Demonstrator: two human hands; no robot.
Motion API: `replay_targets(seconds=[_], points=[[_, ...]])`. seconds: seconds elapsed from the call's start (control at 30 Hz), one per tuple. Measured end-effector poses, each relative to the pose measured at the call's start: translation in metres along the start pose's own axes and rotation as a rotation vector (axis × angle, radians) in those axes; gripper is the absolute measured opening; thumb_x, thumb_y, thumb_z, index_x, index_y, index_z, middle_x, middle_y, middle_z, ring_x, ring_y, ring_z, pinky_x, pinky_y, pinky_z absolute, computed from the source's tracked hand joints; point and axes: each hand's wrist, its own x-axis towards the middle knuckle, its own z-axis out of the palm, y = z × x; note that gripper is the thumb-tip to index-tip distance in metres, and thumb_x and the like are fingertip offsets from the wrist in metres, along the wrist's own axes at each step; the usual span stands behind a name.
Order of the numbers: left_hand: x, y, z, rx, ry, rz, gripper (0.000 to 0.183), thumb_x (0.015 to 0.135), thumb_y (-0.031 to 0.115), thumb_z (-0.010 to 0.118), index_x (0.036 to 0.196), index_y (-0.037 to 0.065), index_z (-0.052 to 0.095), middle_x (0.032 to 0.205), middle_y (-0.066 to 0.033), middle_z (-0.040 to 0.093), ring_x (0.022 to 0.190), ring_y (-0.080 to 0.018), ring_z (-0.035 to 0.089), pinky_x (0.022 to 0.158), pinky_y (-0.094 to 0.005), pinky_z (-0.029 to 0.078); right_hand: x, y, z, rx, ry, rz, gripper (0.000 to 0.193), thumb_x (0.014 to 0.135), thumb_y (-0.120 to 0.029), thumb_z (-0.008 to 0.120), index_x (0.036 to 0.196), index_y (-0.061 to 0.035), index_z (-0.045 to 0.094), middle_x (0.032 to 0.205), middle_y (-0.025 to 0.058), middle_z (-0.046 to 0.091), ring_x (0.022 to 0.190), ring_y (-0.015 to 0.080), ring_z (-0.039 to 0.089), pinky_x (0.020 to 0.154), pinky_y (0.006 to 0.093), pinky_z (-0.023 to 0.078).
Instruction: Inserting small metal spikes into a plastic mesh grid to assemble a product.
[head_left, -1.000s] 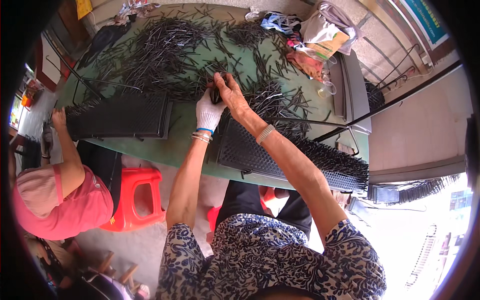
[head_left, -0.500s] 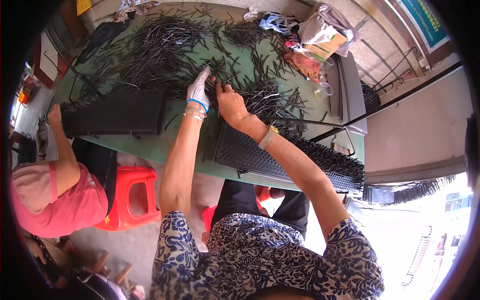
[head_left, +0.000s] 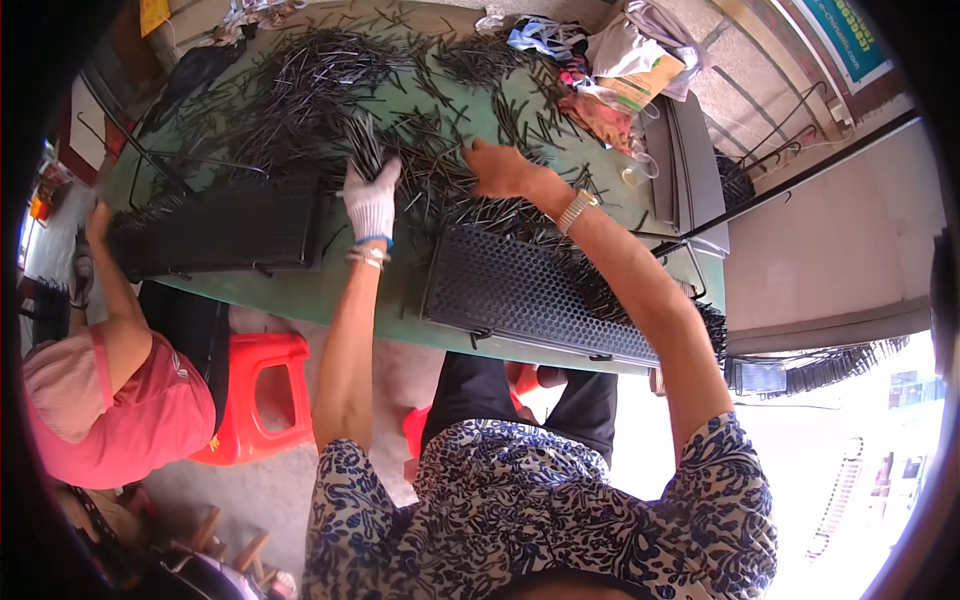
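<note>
My left hand (head_left: 371, 200), in a white knitted glove, is closed round a bundle of thin black sticks (head_left: 366, 143) that point up and away from me. To its right my bare right hand (head_left: 497, 169) hovers low over the scattered black sticks, its fingers curled; whatever is in them is hidden. Just below my right arm sits a black perforated rack (head_left: 520, 284) at the near table edge. Black sticks stand in its holes at the right end, partly covered by my forearm. A large loose heap of the same sticks (head_left: 325, 75) spreads over the green table (head_left: 390, 292).
At left another person (head_left: 125, 395) works at a second black rack (head_left: 225, 225), next to a red stool (head_left: 265, 400). Cloths and bags (head_left: 630, 55) lie at the far right with a clear plastic cup (head_left: 640, 172). A dark rod (head_left: 760, 200) with hooks crosses on the right.
My hands have parted: the left moved left and now shows the stick bundle upright, the right moved right and slightly farther away. More of the near rack's bare holes shows.
</note>
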Motion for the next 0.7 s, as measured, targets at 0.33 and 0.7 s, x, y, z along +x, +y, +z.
replay_targets(seconds=[0.33, 0.7], points=[[-0.019, -0.024, 0.005, -0.076, -0.132, -0.008, 0.036, 0.081, 0.005, 0.072, 0.114, -0.001, 0.059, 0.1, -0.0041, 0.069, 0.084, -0.0117, 0.062, 0.08, -0.0265, 0.049, 0.009, 0.015, 0.052, -0.359, -0.178, -0.112, 0.067, 0.066, -0.037, 0.076, 0.117, 0.0025, 0.059, 0.116, 0.0159, 0.061, 0.114, 0.0356, 0.054, 0.093, 0.0441, 0.043], [0.002, -0.003, 0.0, -0.509, -0.306, -0.709, 0.02, 0.082, 0.02, 0.072, 0.083, 0.002, 0.063, 0.076, -0.0073, 0.064, 0.065, -0.0197, 0.062, 0.061, -0.0358, 0.055, 0.003, 0.04, 0.01, 0.019, 0.046, 0.128, 0.026, 0.07, -0.018, 0.067, 0.089, 0.0, 0.069, 0.092, 0.0189, 0.069, 0.091, 0.0381, 0.066, 0.075, 0.0459, 0.054]])
